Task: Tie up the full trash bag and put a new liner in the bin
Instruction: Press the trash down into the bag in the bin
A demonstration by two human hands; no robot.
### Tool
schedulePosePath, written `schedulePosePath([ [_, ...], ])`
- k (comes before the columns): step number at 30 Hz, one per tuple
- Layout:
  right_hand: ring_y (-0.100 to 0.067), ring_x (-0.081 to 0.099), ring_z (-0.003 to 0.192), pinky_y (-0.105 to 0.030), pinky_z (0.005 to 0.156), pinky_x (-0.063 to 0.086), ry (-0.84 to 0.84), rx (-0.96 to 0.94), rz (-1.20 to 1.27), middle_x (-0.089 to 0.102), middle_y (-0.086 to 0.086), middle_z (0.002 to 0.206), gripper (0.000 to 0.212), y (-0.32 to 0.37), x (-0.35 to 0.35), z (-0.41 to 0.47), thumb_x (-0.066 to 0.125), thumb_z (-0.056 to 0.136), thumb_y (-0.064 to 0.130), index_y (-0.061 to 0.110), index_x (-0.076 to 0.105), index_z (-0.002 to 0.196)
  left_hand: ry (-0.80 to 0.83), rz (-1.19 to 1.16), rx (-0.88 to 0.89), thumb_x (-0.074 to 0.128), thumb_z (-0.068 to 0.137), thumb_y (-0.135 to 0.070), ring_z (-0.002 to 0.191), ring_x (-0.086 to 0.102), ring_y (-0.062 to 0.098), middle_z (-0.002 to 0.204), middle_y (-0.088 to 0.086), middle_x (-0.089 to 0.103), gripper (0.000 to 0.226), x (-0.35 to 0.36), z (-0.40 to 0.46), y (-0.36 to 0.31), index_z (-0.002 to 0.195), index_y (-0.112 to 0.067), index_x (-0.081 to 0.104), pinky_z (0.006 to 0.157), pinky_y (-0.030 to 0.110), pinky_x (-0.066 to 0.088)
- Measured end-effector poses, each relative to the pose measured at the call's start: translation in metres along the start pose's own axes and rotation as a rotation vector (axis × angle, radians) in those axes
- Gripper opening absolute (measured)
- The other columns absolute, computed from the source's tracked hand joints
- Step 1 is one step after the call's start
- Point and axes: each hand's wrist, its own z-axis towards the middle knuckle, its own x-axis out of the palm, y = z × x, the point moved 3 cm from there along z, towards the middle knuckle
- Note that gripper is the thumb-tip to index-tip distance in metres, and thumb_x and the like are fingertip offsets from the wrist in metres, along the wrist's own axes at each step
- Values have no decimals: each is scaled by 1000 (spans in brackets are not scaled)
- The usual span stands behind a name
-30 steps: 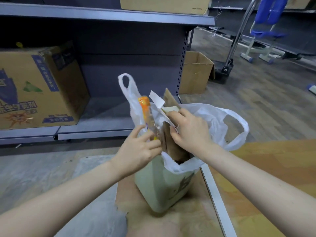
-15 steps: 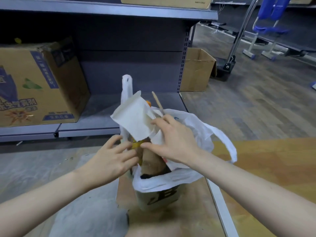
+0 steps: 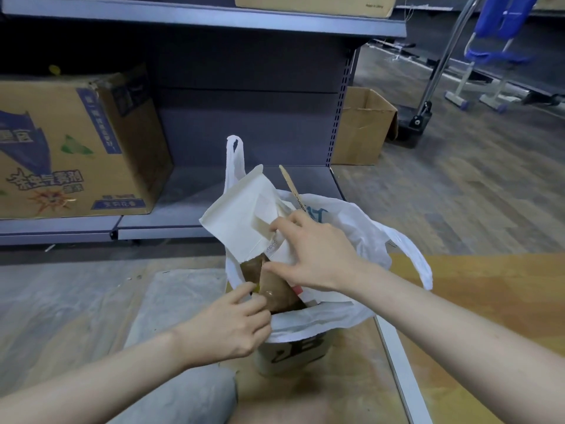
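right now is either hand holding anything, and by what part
Right hand pinches the white paper at its lower right edge. Left hand rests at the trash bag rim; its grip cannot be told.

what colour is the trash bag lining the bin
White, slightly see-through; the trash bag shows best in the head view, draped over the bin.

Thin glossy plastic bag (image 3: 360,228); matt paper sheet (image 3: 241,218) (creased); wooden stick (image 3: 292,188)

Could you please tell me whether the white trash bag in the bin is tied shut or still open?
Open. The trash bag gapes with both handles loose, and white paper sticks out of its mouth.
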Motion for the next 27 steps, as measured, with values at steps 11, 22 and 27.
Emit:
schedulePosePath([
  [11,-24,59,98,-29,64,43,81,-154,-83,51,-1,121,91,4,4,-3,48,74,75,32,17,148,-85,-54,-203,68,76,-5,57,55,20,59,-3,57,17,-34,2,34,63,-16,67,65,30,37],
  [22,-22,53,63,-36,83,35,156,-640,-507,58,0,76,67,-52,-10,-74,50,67,78,13,59,81,-65,-253,-497,48,91,-34,56,56,23,55,-4,59,38,-41,6,59,67,-14,70,61,30,32],
  [27,-20,49,41,-22,53,51,-37,-652,-482,54,2,52,28,-58,-7,-74,74,45,1,13,70,69,-209,-177,-238,43,95,-15,58,44,22,71,4,56,19,-44,14,27,84,-12,58,53,30,33],
])
